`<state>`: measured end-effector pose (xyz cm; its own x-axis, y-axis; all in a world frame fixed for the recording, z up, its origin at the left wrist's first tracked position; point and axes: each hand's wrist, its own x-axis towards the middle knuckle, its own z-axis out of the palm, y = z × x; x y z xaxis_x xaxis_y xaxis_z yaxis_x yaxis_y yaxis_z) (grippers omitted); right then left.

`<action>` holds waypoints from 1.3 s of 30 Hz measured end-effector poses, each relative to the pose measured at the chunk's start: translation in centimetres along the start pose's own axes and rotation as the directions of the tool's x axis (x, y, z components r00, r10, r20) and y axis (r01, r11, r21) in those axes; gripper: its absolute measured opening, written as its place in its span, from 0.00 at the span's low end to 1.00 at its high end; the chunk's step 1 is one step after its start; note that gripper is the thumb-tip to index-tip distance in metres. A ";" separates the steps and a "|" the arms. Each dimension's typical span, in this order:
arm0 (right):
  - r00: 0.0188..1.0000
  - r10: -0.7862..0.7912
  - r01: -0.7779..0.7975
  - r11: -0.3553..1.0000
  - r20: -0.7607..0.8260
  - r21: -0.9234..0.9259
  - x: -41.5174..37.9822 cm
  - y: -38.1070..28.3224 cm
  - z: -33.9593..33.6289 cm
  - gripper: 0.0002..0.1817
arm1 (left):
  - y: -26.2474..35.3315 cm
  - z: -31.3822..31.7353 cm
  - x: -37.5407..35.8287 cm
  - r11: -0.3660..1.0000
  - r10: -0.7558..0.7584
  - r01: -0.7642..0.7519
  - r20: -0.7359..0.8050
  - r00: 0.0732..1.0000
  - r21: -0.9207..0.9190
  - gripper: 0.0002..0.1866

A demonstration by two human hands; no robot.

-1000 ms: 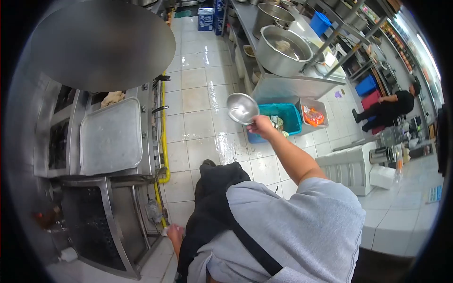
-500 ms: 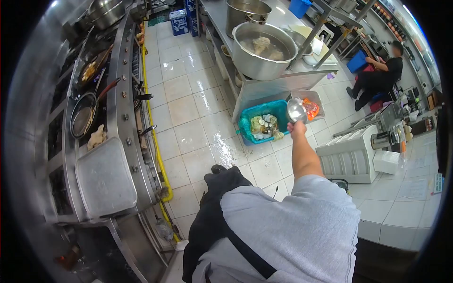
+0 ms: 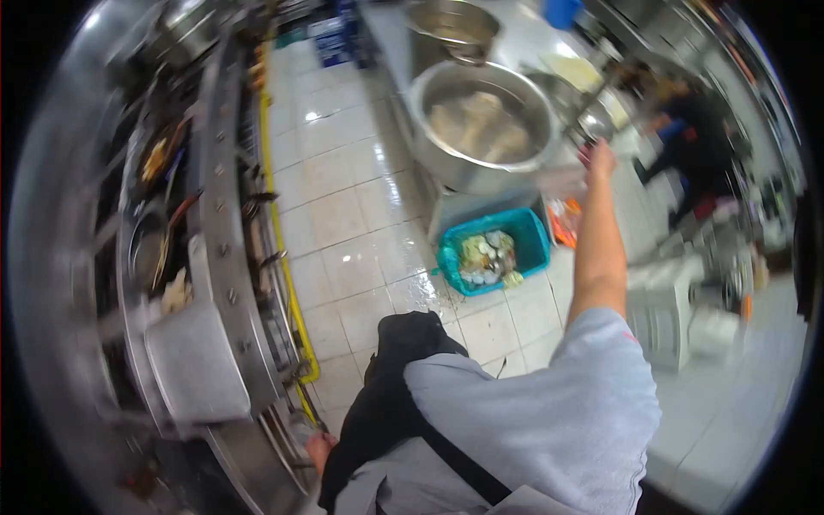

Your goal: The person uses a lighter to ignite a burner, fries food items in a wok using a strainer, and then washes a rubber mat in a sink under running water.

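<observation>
My right hand (image 3: 603, 160) is stretched out at the upper right, its fingers closed on a small shiny metal bowl (image 3: 596, 124) that is blurred by motion. The bowl is to the right of a big metal pot (image 3: 418, 120) with pale chunks in cloudy liquid. Below stands a teal-lined waste bin (image 3: 539, 245) with food scraps (image 3: 485, 255) in it. My left hand (image 3: 319, 448) shows only in part, low beside the black apron, near the stove's front; its fingers are not clear.
To the left runs a stove (image 3: 219, 223) with pans and a metal tray (image 3: 197, 365). A yellow pipe (image 3: 279, 223) follows its front. A second pot (image 3: 416, 39) stands on the steel counter. A co-worker in dark clothes (image 3: 695, 142) is at the right, near a white cabinet (image 3: 657, 309).
My right hand has moved the bowl up and to the right, away from the bin. My left hand has come into view at the lower left. The camera view has shifted slightly.
</observation>
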<state>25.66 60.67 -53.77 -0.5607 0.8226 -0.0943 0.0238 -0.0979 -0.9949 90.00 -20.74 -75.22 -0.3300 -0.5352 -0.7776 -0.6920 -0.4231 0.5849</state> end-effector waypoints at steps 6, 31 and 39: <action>0.701 -0.152 0.593 -0.417 0.697 -0.688 15.7 4.9 2.0 0.25 | -1.3 1.5 -2.3 0.613 0.101 -0.010 -0.066 0.993 0.790 0.20; -0.395 0.547 0.735 0.671 0.738 -0.104 -64.8 29.7 5.2 0.17 | -20.2 -8.3 -11.0 0.988 -0.105 0.147 -0.506 0.856 0.044 0.23; -0.815 0.524 0.580 0.733 0.248 0.356 -100.3 19.6 5.2 0.06 | -19.8 -17.9 -15.7 0.823 -0.135 -0.347 -0.749 0.648 -0.449 0.12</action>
<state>78.06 -26.63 -63.62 0.2636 -0.8606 -0.4357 -0.6021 0.2062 -0.7714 120.35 -17.09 -70.47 0.3610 -0.8374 -0.4103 -0.1667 -0.4909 0.8551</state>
